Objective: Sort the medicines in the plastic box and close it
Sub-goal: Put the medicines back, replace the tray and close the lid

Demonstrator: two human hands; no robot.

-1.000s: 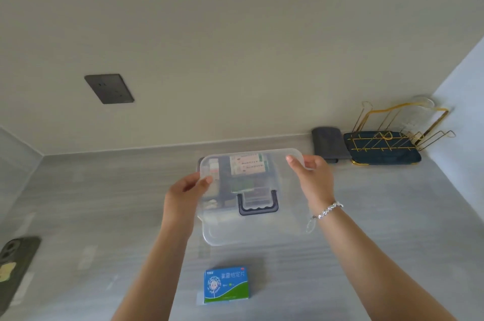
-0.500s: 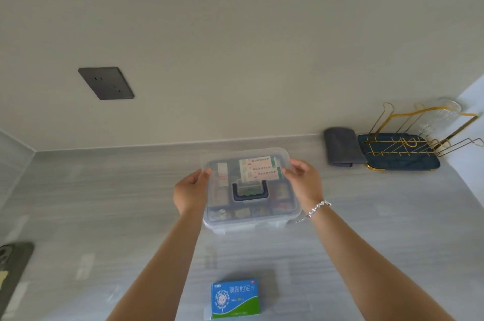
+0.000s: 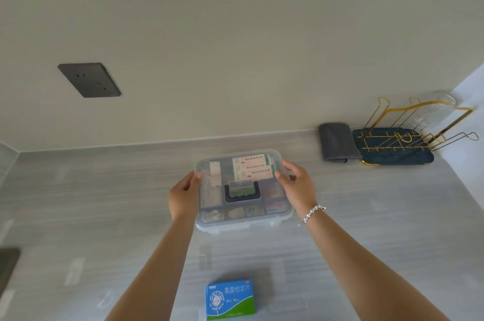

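A clear plastic box [image 3: 243, 223] sits on the grey counter, its translucent lid [image 3: 277, 209] with a dark handle [image 3: 242, 193] lying flat on top. Medicine packets and white-and-green cartons show through the lid. My left hand [image 3: 183, 196] grips the lid's left edge and my right hand [image 3: 297, 187], with a bead bracelet at the wrist, grips its right edge. A blue and green medicine carton [image 3: 230, 299] lies outside the box on the counter, close to me between my forearms.
A folded grey cloth [image 3: 336, 142] and a dark tray with a gold wire rack [image 3: 392, 149] stand at the back right. A dark socket plate [image 3: 89, 79] is on the wall. A dark object [image 3: 7, 265] lies at the left edge.
The lid was held tilted above the box. Both hands lowered it and it now lies flat on the box.
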